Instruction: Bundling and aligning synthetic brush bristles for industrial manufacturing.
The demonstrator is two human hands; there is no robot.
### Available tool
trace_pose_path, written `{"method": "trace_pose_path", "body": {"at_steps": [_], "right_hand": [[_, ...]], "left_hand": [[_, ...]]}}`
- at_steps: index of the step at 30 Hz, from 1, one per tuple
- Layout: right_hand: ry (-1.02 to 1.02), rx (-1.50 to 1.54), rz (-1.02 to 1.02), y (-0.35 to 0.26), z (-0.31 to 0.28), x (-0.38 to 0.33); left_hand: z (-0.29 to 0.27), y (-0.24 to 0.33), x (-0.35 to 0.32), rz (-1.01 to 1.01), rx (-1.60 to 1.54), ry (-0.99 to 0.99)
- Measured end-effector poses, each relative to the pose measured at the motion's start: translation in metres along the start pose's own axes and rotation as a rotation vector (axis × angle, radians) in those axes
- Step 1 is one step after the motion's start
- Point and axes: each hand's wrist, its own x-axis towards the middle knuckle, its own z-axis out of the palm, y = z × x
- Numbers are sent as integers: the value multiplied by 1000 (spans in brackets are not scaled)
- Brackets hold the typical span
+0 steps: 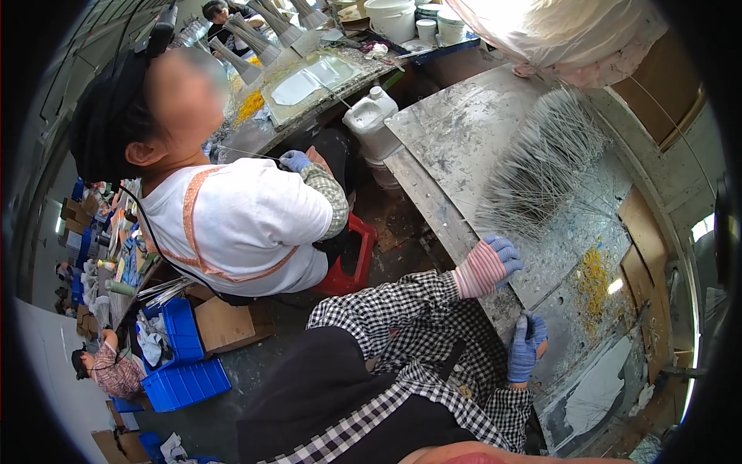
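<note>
My left hand, in a pink-striped glove with blue fingers, is at the table's near edge with its fingers curled closed. Lower down, my right hand wears a blue glove with bare skin showing at one side. Its fingers are bent in toward the thumb. Whatever either hand may hold is hidden or too small to name. Beyond my left hand, a large heap of thin grey wires lies on the stained table. Yellow loops like rubber bands are scattered farther right of my hands.
A co-worker in a white top sits at left on a red stool, a blue-gloved hand near a thin rod. A white jug stands between the tables. Blue crates are on the floor. A plastic-wrapped bundle overhangs the far corner.
</note>
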Motion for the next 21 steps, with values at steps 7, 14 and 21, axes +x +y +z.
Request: {"method": "trace_pose_path", "body": {"at_steps": [7, 14, 21], "right_hand": [[-11, 15, 33, -2, 0, 1], [-3, 14, 22, -2, 0, 0], [2, -1, 12, -8, 0, 0]], "left_hand": [[-2, -1, 1, 5, -3, 6], [-3, 0, 2, -6, -18, -20], [-1, 0, 0, -12, 12, -43]]}}
